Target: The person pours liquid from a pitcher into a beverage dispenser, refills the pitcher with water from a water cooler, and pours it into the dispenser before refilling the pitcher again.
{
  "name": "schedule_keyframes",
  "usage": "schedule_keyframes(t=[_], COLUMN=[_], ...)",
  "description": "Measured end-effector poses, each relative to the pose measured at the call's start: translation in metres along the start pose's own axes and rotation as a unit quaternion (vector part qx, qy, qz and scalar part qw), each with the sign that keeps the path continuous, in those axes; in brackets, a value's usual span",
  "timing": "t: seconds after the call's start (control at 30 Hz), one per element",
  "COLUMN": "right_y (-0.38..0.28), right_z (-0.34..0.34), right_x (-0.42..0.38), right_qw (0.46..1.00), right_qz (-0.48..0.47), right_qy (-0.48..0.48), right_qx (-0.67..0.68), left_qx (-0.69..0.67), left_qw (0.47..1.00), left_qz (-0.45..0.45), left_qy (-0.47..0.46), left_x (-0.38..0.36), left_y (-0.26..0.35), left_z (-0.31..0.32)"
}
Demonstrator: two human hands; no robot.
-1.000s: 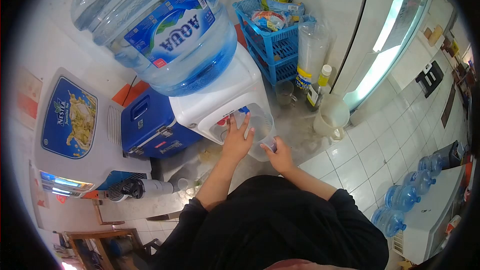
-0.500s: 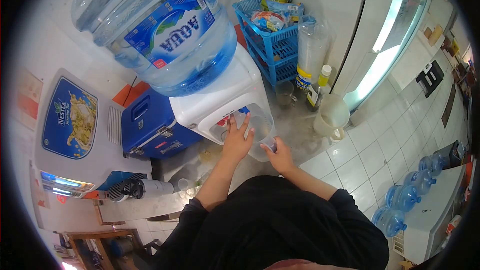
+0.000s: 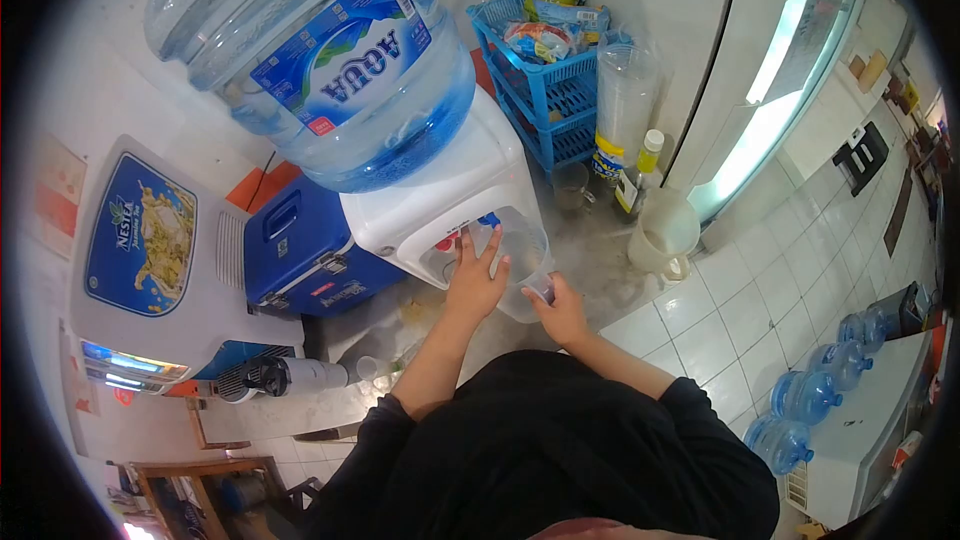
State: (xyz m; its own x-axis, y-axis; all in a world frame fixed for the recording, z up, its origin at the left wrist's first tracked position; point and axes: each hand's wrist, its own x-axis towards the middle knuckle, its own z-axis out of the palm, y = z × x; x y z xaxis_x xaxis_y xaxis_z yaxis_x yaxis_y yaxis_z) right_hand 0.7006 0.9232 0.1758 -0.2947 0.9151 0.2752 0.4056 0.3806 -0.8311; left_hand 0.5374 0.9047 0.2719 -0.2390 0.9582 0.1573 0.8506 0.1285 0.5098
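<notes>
My left hand [image 3: 476, 278] reaches into the front recess of a white water dispenser [image 3: 440, 202]. Its fingers are spread, and the tips are at the red tap [image 3: 447, 243] and the blue tap [image 3: 487, 219]. Whether they press a tap is hard to see. In my right hand [image 3: 560, 309] is the handle of a clear plastic jug [image 3: 528, 258], which stands at the recess under the taps. The jug's contents cannot be made out. A large blue-tinted water bottle [image 3: 330, 70] sits upside down on top of the dispenser.
Left of the dispenser are a blue cooler box [image 3: 310, 250] and a drink machine [image 3: 215, 270]. To the right stand a blue tiered basket [image 3: 545, 85], a glass mug [image 3: 571, 187], a bottle [image 3: 640, 175] and a cloudy pitcher [image 3: 664, 232]. Several water bottles [image 3: 805, 396] lie far right.
Both hands and the jug stay almost exactly where they were. The view shifts only very slightly.
</notes>
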Motion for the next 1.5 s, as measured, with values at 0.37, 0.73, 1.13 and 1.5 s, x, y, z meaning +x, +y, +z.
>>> schedule_keyframes(t=[0.37,0.73,1.13,1.5], right_y=[0.003,0.015,0.002,0.001], right_z=[0.003,0.012,0.002,-0.001], right_x=[-0.001,-0.004,-0.001,-0.001], right_qw=[0.999,1.0,0.999,1.0], right_qz=[0.019,0.012,0.026,-0.024], right_qy=[-0.008,0.014,-0.009,-0.006], right_qx=[0.034,0.002,0.026,0.008], left_qx=[-0.015,-0.013,-0.009,-0.004], left_qw=[1.0,1.0,1.0,1.0], left_qz=[-0.002,-0.011,-0.014,-0.017], left_qy=[-0.011,-0.013,-0.002,0.003], left_x=[0.001,0.002,0.0,-0.001], left_y=[-0.001,-0.004,0.006,0.008], left_z=[-0.001,0.002,-0.005,-0.005])
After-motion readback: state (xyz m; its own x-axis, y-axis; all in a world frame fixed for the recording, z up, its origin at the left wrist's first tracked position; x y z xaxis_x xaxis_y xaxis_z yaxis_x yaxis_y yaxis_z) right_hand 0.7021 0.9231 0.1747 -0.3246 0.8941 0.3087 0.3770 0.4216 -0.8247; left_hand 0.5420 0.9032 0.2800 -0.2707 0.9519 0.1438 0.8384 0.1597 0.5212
